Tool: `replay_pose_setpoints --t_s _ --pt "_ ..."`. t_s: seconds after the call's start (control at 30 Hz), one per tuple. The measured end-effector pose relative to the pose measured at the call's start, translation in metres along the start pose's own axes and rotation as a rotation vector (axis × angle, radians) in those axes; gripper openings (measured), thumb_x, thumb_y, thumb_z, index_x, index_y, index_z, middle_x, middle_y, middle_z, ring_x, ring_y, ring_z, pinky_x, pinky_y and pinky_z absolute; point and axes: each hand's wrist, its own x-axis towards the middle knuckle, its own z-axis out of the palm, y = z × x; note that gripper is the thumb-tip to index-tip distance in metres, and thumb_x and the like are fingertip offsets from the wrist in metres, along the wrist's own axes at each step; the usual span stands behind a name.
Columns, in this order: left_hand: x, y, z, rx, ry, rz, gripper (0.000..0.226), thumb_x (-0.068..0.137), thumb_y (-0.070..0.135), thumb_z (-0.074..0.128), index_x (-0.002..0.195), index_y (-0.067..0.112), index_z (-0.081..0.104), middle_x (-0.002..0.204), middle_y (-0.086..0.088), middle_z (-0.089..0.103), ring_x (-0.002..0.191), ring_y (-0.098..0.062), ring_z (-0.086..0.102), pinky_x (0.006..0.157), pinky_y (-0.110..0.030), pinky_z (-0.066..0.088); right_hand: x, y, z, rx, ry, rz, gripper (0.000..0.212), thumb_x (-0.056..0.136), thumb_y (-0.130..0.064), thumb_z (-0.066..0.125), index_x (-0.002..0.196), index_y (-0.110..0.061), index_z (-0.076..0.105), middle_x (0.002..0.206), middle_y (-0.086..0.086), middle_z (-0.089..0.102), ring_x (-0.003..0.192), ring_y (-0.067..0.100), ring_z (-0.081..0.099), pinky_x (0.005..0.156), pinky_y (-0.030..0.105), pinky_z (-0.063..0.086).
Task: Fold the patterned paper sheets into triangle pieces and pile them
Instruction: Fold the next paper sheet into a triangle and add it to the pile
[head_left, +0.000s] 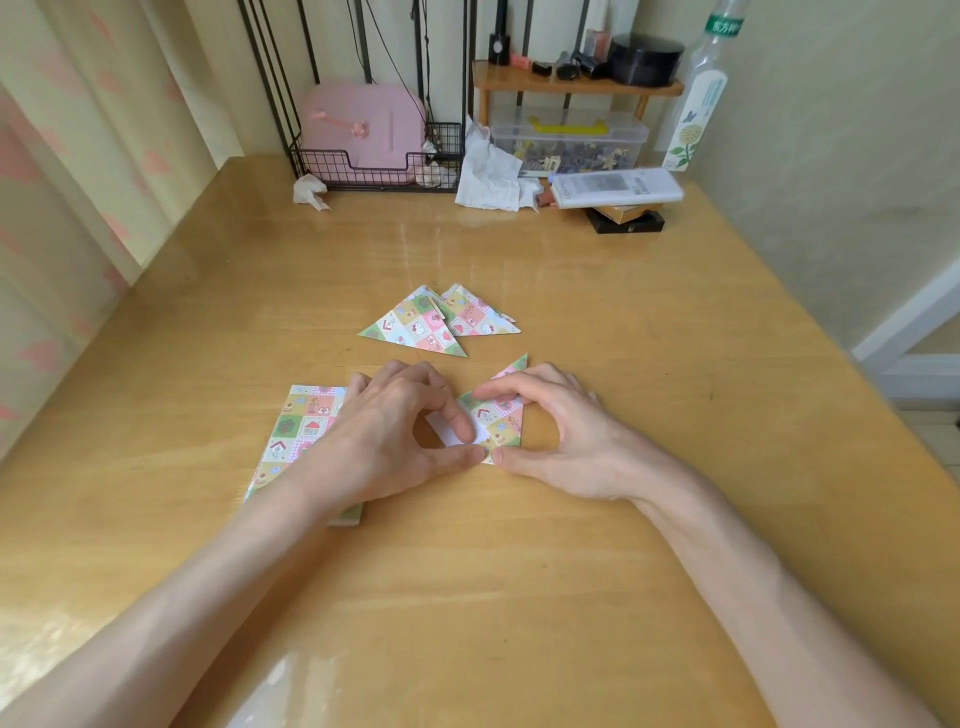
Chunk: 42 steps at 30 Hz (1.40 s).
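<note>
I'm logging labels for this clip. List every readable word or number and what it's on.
"东方树", only partly legible, on the green neck label of the clear bottle.
White remote: grey print, too blurred to read.
Folded triangles, half-folded sheet, paper stack: pictures only, no readable words.

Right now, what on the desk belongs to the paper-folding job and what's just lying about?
Job: half-folded sheet, pinched by left hand and right hand; folded triangles; stack of unfolded sheets.

Lying about: remote control, clear bottle, plastic storage box, crumpled tissue, pink case.
</note>
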Motion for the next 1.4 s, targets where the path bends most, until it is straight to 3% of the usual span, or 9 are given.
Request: replay_pose_setpoints --t_s 0.17,0.53,0.63,0.73,0.83,1.1,1.2,1.3,1.4 --pt "-0.001 -0.003 -0.001 0.005 0.004 0.061 0.016 0.081 0.06 0.074 0.086 0.046 0.069 0.105 0.024 0.053 0.11 0.0 0.045 0.092 -0.032 0.028 0.002 0.0 0.006 -0.01 0.044 0.006 0.048 0.085 -0.039 0.078 0.128 -0.047 0.058 0.125 -0.022 0.046 0.128 0.0 0.038 0.101 0.026 0.022" --pt "0.001 -0.01 -0.004 -0.03 -0.056 0.085 0.011 0.085 0.054 0.074 0.092 0.048 0.069 0.109 0.025 0.053 0.115 0.002 0.043 0.086 -0.029 0.024 0.002 -0.001 0.01 0.014 0.101 -0.004 0.043 0.083 -0.045 0.08 0.122 -0.046 0.062 0.12 -0.019 0.05 0.121 0.002 0.044 0.105 0.031 0.028" --pt "0.0 -0.01 -0.004 -0.015 -0.037 0.108 0.013 0.085 0.054 0.074 0.095 0.046 0.069 0.108 0.026 0.053 0.114 0.0 0.044 0.087 -0.029 0.025 0.002 -0.001 0.01 0.172 0.223 -0.012 0.041 0.08 -0.042 0.083 0.117 -0.04 0.067 0.116 -0.016 0.056 0.116 0.003 0.051 0.106 0.029 0.04" --pt "0.001 -0.01 -0.006 -0.005 -0.022 0.131 0.015 0.086 0.052 0.075 0.098 0.044 0.07 0.106 0.025 0.055 0.113 -0.002 0.046 0.088 -0.027 0.026 0.002 -0.003 0.017 -0.01 0.345 -0.017 0.045 0.078 -0.051 0.081 0.118 -0.039 0.066 0.115 -0.017 0.05 0.117 0.004 0.043 0.102 0.021 0.035" --pt "0.0 -0.01 -0.006 -0.022 -0.006 0.157 0.017 0.085 0.053 0.076 0.098 0.043 0.07 0.106 0.024 0.059 0.114 -0.002 0.049 0.093 -0.028 0.03 0.003 -0.005 0.02 -0.109 0.372 -0.026 0.041 0.083 -0.039 0.079 0.121 -0.033 0.066 0.113 -0.01 0.051 0.112 0.01 0.048 0.104 0.031 0.038" --pt "0.0 -0.01 -0.012 -0.039 -0.016 0.296 0.038 0.079 0.05 0.082 0.114 0.037 0.071 0.116 0.025 0.06 0.117 -0.004 0.053 0.105 -0.033 0.041 0.001 -0.006 0.016 0.129 0.496 -0.117 0.024 0.089 -0.005 0.067 0.107 -0.02 0.073 0.1 -0.007 0.07 0.088 0.01 0.068 0.079 0.027 0.057" --pt "0.0 -0.011 -0.014 0.049 0.057 0.378 0.036 0.085 0.032 0.081 0.12 0.034 0.072 0.12 0.02 0.063 0.114 -0.007 0.056 0.101 -0.026 0.042 0.001 -0.006 0.015 0.33 0.525 -0.092 0.027 0.091 0.002 0.062 0.103 -0.02 0.073 0.095 -0.013 0.073 0.084 0.01 0.071 0.074 0.025 0.059" --pt "0.001 -0.013 -0.015 0.171 0.154 0.458 0.026 0.087 0.017 0.076 0.11 0.03 0.078 0.11 0.012 0.068 0.103 -0.016 0.06 0.09 -0.028 0.045 0.003 -0.005 0.014 0.499 0.521 -0.047 0.034 0.089 0.006 0.064 0.109 -0.02 0.07 0.097 -0.006 0.071 0.086 0.01 0.072 0.073 0.021 0.058" --pt "0.0 -0.013 -0.014 0.242 0.151 0.484 0.024 0.085 0.013 0.078 0.103 0.03 0.081 0.102 0.012 0.071 0.093 -0.019 0.065 0.078 -0.026 0.043 0.003 0.0 0.012 0.257 0.54 -0.078 0.041 0.084 0.004 0.071 0.116 -0.021 0.066 0.104 -0.003 0.062 0.091 0.011 0.066 0.075 0.018 0.053"
